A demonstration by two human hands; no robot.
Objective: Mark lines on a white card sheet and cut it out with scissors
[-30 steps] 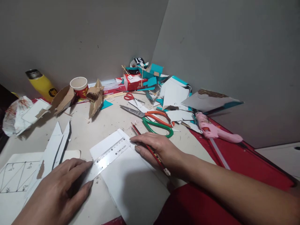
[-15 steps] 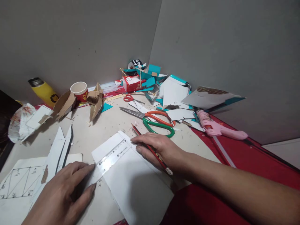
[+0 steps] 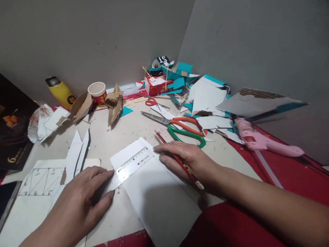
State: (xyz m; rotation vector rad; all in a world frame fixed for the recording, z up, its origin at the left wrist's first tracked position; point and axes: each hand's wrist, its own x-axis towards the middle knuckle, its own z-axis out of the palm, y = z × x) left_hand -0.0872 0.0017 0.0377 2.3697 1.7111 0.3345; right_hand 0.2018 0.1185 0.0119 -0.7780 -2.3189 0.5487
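Ruler (image 3: 132, 165) lies flat across white card (image 3: 159, 206) on the tabletop (image 3: 123, 139) in the head view, its near end pinched by the left hand's (image 3: 77, 200) fingers; the right hand's (image 3: 189, 159) fingers grip a pencil (image 3: 184, 165). Even pressure should prevent slipping. "ST" seems readable on a dark scrap (image 3: 163, 60); the ruler's print is too small.

The left hand (image 3: 79, 195) is lying low, palm down, its thumb (image 3: 104, 206) and forefinger (image 3: 106, 175) pointing forward with a clear gap between! Opposite, I'm seeing the bare right forearm (image 3: 262, 197) slanting in, and the right hand (image 3: 192, 157) is resting half curled, forefinger and thumb tips sitting close together.
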